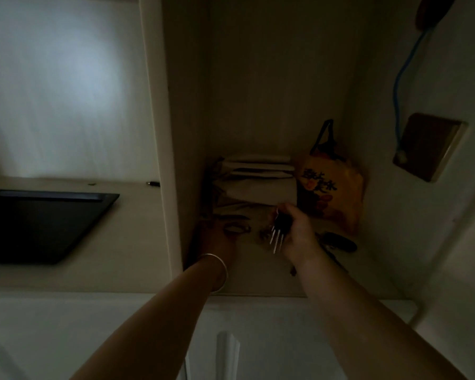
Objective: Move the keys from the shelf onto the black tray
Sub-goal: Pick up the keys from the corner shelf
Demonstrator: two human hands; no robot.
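Note:
My right hand (296, 229) grips a bunch of keys (279, 233) with dark heads and silver blades hanging down, just above the dim shelf (258, 275) in the right compartment. My left hand (217, 239), with a silver bangle on the wrist, lies low on the shelf at its left side, in deep shadow; its fingers touch small dark items, possibly a ring (235, 229). The black tray (39, 223) sits on the ledge of the left compartment, beyond the white divider.
A white divider panel (167, 160) separates the two compartments. At the back of the shelf lie stacked pale folded items (258, 171) and an orange bag (329, 193). A dark object (340, 242) lies right of my hand. A blue cable (401, 86) and wall plate are on the right.

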